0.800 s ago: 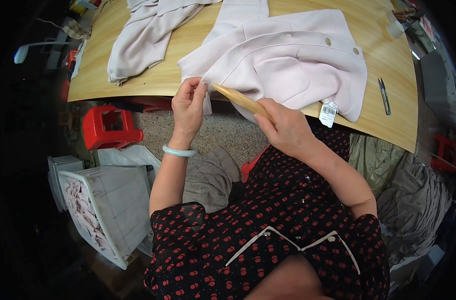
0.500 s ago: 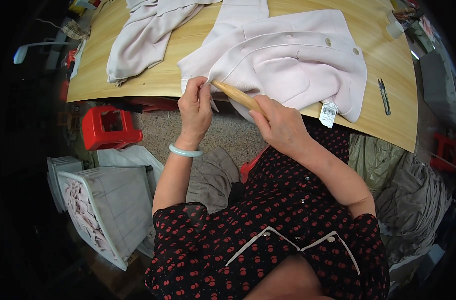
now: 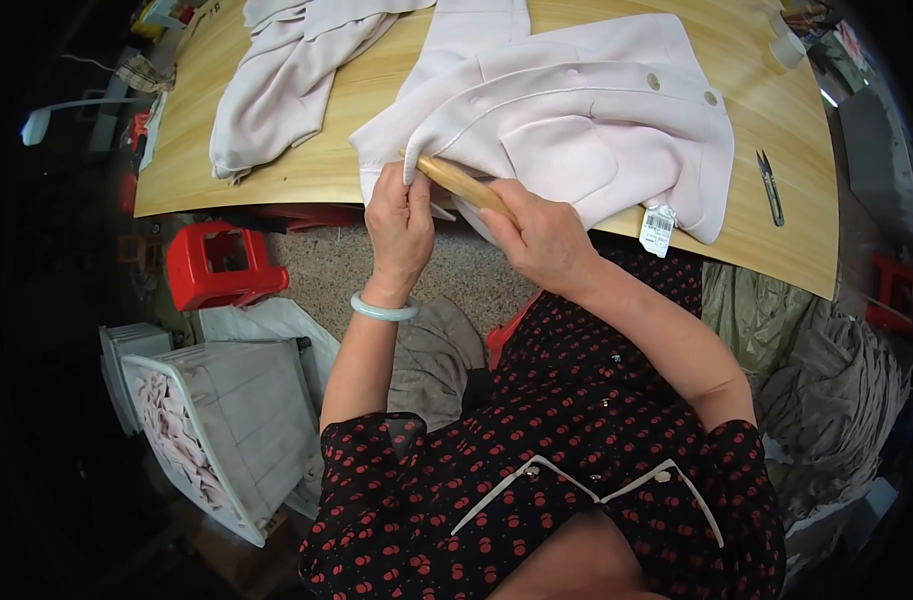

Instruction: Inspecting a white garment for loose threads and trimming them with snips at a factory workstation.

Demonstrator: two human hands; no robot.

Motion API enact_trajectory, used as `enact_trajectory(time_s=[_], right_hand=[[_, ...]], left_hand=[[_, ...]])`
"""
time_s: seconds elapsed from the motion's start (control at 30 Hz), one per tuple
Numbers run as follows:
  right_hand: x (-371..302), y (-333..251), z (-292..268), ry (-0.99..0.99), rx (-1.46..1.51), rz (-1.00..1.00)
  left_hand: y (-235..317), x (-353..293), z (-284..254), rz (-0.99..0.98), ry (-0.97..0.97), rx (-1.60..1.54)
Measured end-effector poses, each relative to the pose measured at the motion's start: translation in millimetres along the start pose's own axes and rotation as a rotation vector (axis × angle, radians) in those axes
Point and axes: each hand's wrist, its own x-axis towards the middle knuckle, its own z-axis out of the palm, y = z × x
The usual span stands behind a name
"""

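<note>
A pale pink coat (image 3: 617, 105) with round buttons lies on the table, its near edge hanging over the front. My left hand (image 3: 400, 225), with a pale bangle at the wrist, pinches a corner of the coat's edge between thumb and fingers. In my right hand (image 3: 552, 240) is a tapered wooden stick (image 3: 462, 184), held by its thicker end. The narrow end reaches the pinched fabric beside my left fingertips; whether the tip is inside a fold is hidden. A white tag (image 3: 658, 230) hangs from the coat near the table edge.
Another pale garment (image 3: 277, 85) lies at the table's left. Thread snips (image 3: 771, 188) rest on the wooden table (image 3: 787, 250) at the right. Below left are a red stool (image 3: 227, 268) and a white basket (image 3: 252, 410) of pale cloth. Grey fabric (image 3: 827, 400) is heaped at the right.
My left hand has shifted slightly down and right, my right hand slightly left. The coat's pinched edge now stands up more by the stick's narrow end.
</note>
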Motion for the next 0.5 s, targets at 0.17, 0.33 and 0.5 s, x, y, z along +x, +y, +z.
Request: enact_trajectory(time_s=[0.17, 0.33, 0.5], right_hand=[[7, 4, 4, -0.199, 0.539, 0.328], [14, -2, 0, -0.382, 1.026, 0.620], [7, 20, -19, 0.040, -0.062, -0.091]], left_hand=[[12, 1, -5, -0.064, -0.124, -0.044], [11, 1, -4, -0.050, -0.105, -0.034], [-8, -3, -8, -0.184, -0.319, -0.010]])
